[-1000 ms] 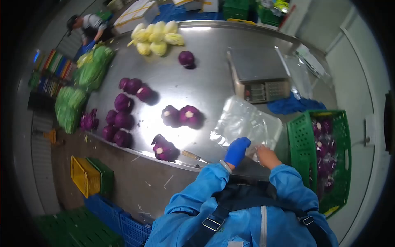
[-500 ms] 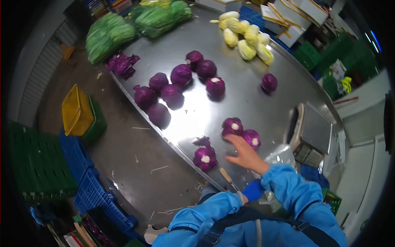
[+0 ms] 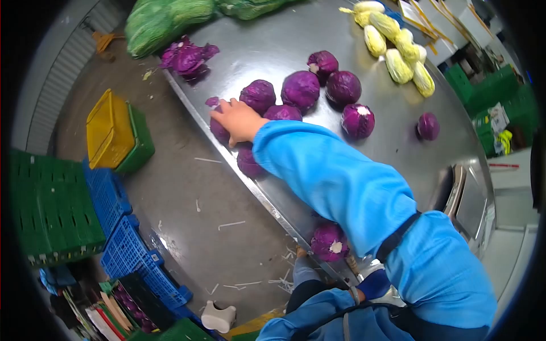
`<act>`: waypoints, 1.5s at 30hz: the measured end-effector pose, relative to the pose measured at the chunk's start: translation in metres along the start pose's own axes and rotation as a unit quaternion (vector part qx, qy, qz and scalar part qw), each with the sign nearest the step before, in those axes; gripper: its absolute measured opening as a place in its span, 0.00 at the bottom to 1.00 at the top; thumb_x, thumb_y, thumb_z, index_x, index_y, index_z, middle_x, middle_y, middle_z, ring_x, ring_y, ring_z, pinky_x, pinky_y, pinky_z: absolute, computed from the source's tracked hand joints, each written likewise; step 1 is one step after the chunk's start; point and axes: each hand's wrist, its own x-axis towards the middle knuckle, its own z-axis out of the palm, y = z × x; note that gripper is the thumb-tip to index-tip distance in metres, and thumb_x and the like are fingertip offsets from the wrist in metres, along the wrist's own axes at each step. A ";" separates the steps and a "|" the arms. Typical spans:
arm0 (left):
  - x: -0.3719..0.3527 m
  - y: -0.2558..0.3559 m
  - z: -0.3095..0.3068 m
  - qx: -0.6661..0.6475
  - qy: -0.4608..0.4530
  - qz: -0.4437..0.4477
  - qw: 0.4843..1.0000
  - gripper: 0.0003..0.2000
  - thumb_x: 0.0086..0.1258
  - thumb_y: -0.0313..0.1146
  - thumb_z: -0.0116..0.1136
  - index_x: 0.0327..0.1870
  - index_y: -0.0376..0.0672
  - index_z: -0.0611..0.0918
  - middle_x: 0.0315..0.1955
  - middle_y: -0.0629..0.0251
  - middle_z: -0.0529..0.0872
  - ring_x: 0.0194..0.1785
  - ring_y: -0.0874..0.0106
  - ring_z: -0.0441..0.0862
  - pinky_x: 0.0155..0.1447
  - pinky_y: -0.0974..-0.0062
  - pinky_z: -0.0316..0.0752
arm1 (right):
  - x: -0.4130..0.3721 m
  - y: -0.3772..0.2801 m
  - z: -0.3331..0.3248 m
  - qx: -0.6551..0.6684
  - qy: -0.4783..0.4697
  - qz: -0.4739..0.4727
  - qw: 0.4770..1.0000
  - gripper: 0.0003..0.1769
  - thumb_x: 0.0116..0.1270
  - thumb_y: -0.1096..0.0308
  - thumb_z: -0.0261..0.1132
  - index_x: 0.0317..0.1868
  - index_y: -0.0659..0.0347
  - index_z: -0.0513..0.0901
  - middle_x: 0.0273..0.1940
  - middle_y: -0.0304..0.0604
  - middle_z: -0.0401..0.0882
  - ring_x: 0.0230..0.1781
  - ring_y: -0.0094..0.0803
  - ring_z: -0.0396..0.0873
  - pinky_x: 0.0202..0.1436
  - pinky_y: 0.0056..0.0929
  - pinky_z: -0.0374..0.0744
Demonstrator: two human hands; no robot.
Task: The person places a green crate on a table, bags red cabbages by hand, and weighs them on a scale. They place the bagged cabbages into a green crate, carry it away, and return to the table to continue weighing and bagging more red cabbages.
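My bare right hand (image 3: pixel 239 121) reaches far across the metal table, its fingers curved over a red cabbage (image 3: pixel 218 131) at the table's left edge. Just below that lies another red cabbage (image 3: pixel 249 162), and several more, such as one at the group's middle (image 3: pixel 300 91), sit close beyond the hand. My left hand (image 3: pixel 373 284), in a dark blue glove, is low near my body; its fingers cannot be made out. Beside it are a wooden handle (image 3: pixel 352 264) and a red cabbage with its pale cut stem showing (image 3: pixel 330 241). My right sleeve hides part of the table.
Loose purple leaves (image 3: pixel 189 57) lie near green net bags (image 3: pixel 170 23) at the far end. Chinese cabbages (image 3: pixel 398 65) are grouped at the back right. A weighing scale (image 3: pixel 469 199) stands at the right. Blue crates (image 3: pixel 128 256) and a yellow crate (image 3: pixel 109 131) are left of the table.
My right hand has moved from the near cut cabbages to the far-left group and onto a cabbage at the edge. The view has shifted; my left hand stays low by my body.
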 end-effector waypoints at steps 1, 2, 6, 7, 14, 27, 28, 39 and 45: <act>-0.006 -0.001 -0.001 -0.004 -0.001 0.000 1.000 0.14 0.64 0.25 0.50 0.48 0.44 0.83 0.45 0.52 0.85 0.49 0.54 0.82 0.55 0.59 0.75 | 0.004 0.000 0.009 -0.030 0.039 -0.001 0.999 0.50 0.36 0.60 0.82 0.65 0.54 0.71 0.55 0.56 0.72 0.49 0.52 0.76 0.52 0.43 0.79; -0.009 -0.002 -0.002 -0.008 -0.001 -0.002 1.000 0.14 0.64 0.26 0.50 0.48 0.43 0.83 0.44 0.51 0.85 0.48 0.53 0.82 0.55 0.58 0.75 | 0.008 -0.002 0.014 -0.043 0.038 0.009 0.998 0.49 0.35 0.60 0.81 0.63 0.54 0.72 0.54 0.55 0.72 0.49 0.51 0.76 0.50 0.42 0.79; -0.014 -0.004 -0.003 -0.012 -0.004 -0.003 1.000 0.13 0.63 0.27 0.51 0.46 0.42 0.83 0.42 0.50 0.84 0.47 0.51 0.81 0.53 0.57 0.74 | -0.002 -0.001 0.015 -0.040 0.063 -0.002 0.997 0.44 0.34 0.59 0.80 0.58 0.51 0.75 0.52 0.54 0.73 0.48 0.50 0.76 0.48 0.42 0.78; -0.016 -0.006 -0.003 -0.011 -0.004 -0.003 1.000 0.13 0.63 0.27 0.51 0.46 0.41 0.83 0.42 0.50 0.84 0.46 0.51 0.81 0.53 0.56 0.74 | -0.007 -0.001 0.015 -0.023 0.075 -0.006 0.997 0.44 0.34 0.58 0.81 0.57 0.49 0.75 0.53 0.54 0.73 0.49 0.52 0.75 0.50 0.43 0.78; -0.017 -0.015 0.003 -0.002 0.010 0.001 1.000 0.11 0.62 0.29 0.53 0.43 0.39 0.82 0.38 0.47 0.84 0.44 0.47 0.80 0.50 0.53 0.73 | -0.055 -0.002 -0.025 0.151 0.191 0.086 0.966 0.44 0.38 0.56 0.78 0.61 0.53 0.74 0.56 0.56 0.73 0.51 0.55 0.75 0.56 0.46 0.77; -0.016 -0.048 0.028 -0.707 -0.179 -0.010 0.684 0.26 0.76 0.48 0.47 0.69 0.45 0.65 0.65 0.54 0.70 0.69 0.60 0.69 0.70 0.63 0.65 | -0.555 -0.137 -0.087 0.920 0.110 0.265 0.268 0.45 0.65 0.44 0.66 0.74 0.60 0.59 0.74 0.47 0.58 0.74 0.38 0.59 0.78 0.41 0.56; 0.000 -0.022 0.004 -0.531 -0.181 -0.081 0.824 0.25 0.75 0.44 0.50 0.70 0.45 0.66 0.67 0.56 0.69 0.71 0.61 0.66 0.72 0.64 0.63 | -0.584 -0.151 -0.099 0.886 0.147 0.315 0.306 0.45 0.64 0.47 0.67 0.73 0.61 0.59 0.72 0.47 0.60 0.73 0.39 0.61 0.77 0.42 0.59; -0.003 0.078 0.053 0.153 -0.301 -0.003 0.941 0.41 0.56 0.19 0.55 0.75 0.49 0.60 0.73 0.59 0.62 0.66 0.49 0.71 0.57 0.59 0.77 | -0.724 -0.260 -0.046 0.660 0.373 0.627 0.179 0.32 0.67 0.55 0.67 0.66 0.60 0.67 0.57 0.44 0.75 0.57 0.32 0.76 0.57 0.35 0.79; -0.023 0.090 0.076 0.115 -0.284 0.058 0.950 0.41 0.54 0.14 0.51 0.75 0.47 0.62 0.73 0.58 0.63 0.70 0.54 0.68 0.66 0.64 0.71 | -0.748 -0.313 -0.032 0.472 0.331 0.688 0.440 0.37 0.60 0.56 0.73 0.64 0.63 0.67 0.57 0.50 0.72 0.57 0.42 0.75 0.56 0.41 0.77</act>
